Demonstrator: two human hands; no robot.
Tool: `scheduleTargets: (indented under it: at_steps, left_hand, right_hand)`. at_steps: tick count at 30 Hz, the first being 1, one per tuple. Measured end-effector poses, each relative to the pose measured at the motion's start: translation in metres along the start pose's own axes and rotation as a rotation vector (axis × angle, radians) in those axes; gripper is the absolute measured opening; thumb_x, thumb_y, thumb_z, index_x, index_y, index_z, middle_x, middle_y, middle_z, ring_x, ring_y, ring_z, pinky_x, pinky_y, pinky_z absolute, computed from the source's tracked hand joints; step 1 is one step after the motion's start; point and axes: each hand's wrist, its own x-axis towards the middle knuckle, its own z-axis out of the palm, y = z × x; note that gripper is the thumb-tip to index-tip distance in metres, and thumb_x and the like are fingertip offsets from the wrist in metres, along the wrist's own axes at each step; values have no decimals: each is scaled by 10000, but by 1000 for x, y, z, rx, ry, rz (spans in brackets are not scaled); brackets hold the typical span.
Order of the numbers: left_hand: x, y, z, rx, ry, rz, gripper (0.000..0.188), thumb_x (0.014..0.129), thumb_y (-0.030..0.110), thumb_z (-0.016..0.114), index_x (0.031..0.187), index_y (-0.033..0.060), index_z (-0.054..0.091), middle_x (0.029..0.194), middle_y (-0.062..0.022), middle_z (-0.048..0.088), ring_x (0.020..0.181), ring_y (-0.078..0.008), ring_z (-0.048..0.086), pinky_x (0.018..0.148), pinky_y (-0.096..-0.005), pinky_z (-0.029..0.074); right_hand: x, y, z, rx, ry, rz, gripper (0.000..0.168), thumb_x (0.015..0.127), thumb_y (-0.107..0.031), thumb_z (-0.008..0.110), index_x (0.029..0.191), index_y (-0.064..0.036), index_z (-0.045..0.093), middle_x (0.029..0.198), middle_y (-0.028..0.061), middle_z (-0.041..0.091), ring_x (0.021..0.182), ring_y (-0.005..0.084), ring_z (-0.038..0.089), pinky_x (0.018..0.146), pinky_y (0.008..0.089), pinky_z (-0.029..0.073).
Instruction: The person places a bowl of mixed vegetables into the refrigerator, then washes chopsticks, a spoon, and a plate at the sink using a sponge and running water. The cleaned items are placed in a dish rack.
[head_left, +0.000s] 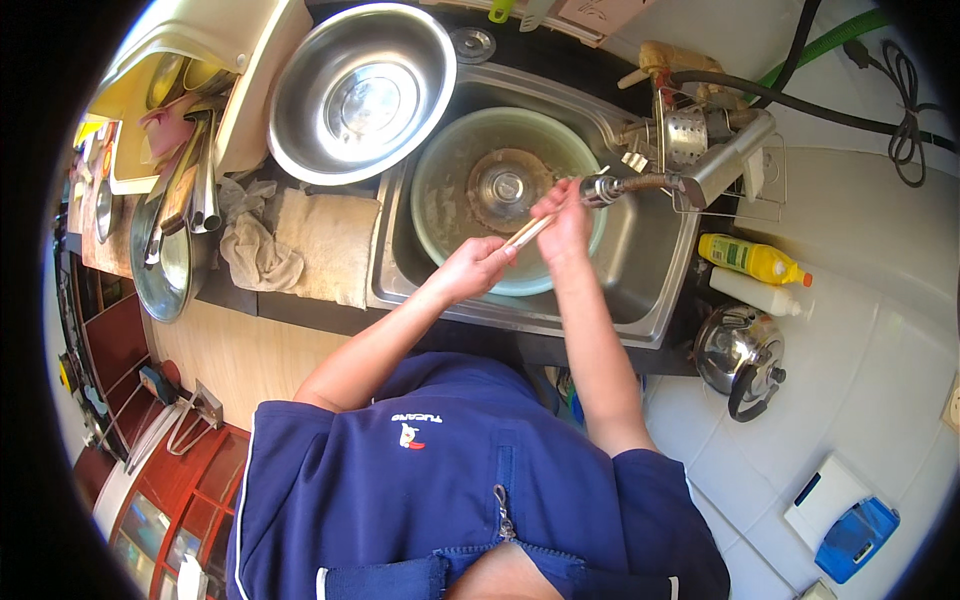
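Observation:
Over the sink, my left hand (477, 267) is closed around one end of a bundle of light chopsticks (531, 229). The fingers of my right hand (562, 223) are around their other end, just below the faucet head (598, 192); that hand is slightly blurred. Beneath both hands a pale green basin (429, 225) stands in the stainless steel sink (646, 300). A round brownish item with a shiny metal centre (510, 187) lies in the basin; its exact kind is unclear.
A large steel bowl (296, 97) overlaps the sink's upper left edge. Left of the sink lie a beige cloth (334, 244) and a crumpled rag (259, 255). Utensils fill a plastic rack (255, 75) further left. A yellow detergent bottle (739, 256) and steel kettle (731, 349) are on the right.

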Motion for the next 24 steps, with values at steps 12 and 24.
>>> scheduleTargets:
  at_steps: [12,24]
  left_hand:
    - [4,4,-6,-403,13,-87,221,894,255,498,883,42,553,571,6,488,383,-37,319,344,-191,220]
    - [-12,-5,-12,-352,-24,-151,196,899,223,480,878,36,533,561,-6,504,362,-55,360,324,-193,244]
  right_hand:
    - [-37,14,36,-140,36,79,166,907,-214,451,953,-64,506,769,86,560,658,188,552,604,320,483]
    - [-19,14,31,39,98,156,331,890,-369,455,651,-143,424,499,-40,282,430,93,276,427,247,252]
